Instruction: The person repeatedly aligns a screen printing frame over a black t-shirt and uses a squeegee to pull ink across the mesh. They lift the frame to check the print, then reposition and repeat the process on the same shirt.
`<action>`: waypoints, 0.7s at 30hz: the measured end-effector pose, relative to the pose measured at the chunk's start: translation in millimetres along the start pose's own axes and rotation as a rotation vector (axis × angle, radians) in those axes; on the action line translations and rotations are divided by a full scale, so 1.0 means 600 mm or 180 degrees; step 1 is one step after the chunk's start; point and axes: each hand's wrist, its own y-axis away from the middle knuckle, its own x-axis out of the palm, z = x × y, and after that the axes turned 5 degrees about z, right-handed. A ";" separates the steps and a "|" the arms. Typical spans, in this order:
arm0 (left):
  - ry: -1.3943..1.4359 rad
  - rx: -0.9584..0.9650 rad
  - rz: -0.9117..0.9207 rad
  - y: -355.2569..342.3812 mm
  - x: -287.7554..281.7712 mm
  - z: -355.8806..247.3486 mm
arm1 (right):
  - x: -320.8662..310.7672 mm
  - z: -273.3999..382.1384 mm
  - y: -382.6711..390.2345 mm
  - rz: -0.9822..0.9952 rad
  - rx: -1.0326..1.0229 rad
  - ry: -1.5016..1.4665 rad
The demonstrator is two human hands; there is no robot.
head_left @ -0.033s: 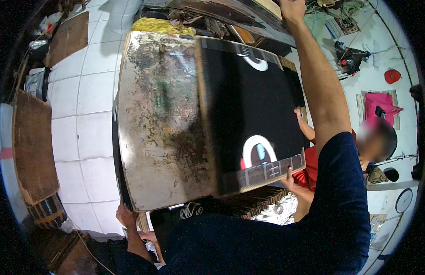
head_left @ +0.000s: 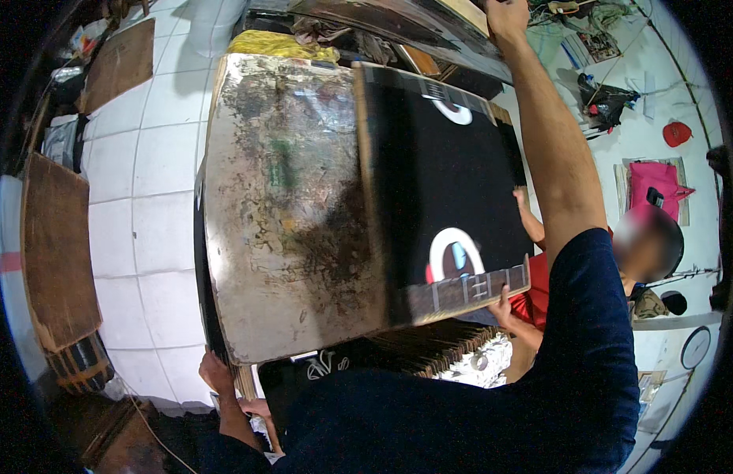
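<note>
My right arm reaches to the top edge of the view, where my right hand (head_left: 507,20) is closed on the wooden edge of a raised dark frame (head_left: 382,20). At the lower left, my left hand (head_left: 214,371) is closed at the near end of a black sheet (head_left: 200,276) along the side of a stained board (head_left: 287,221). A black printed panel (head_left: 429,174) with white ring shapes lies tilted across the board's right part. A co-worker in red (head_left: 534,300) holds its right edge with both hands.
Under the panel stands a stack of thin boards (head_left: 437,351). Yellow cloth (head_left: 279,47) lies beyond the board. Brown boards (head_left: 58,253) lie along the left of the white tiled floor (head_left: 161,229). Another person's fingers may show beside my left forearm, but this is unclear.
The black printed panel has slid a little to the right with the co-worker's hands, baring more of the stained board. My hands stay where they were.
</note>
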 end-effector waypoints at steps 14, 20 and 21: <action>0.1102 -0.0496 -0.0823 -0.044 -0.148 0.033 | 0.000 -0.009 -0.039 -0.0127 0.0009 -0.0342; 0.1543 0.0412 -0.1644 -0.183 -0.319 -0.197 | -0.011 0.015 -0.046 0.0036 -0.0089 -0.0262; 0.0966 0.0398 -0.1703 -0.220 -0.358 -0.249 | -0.014 0.020 -0.048 0.0079 -0.0023 -0.0109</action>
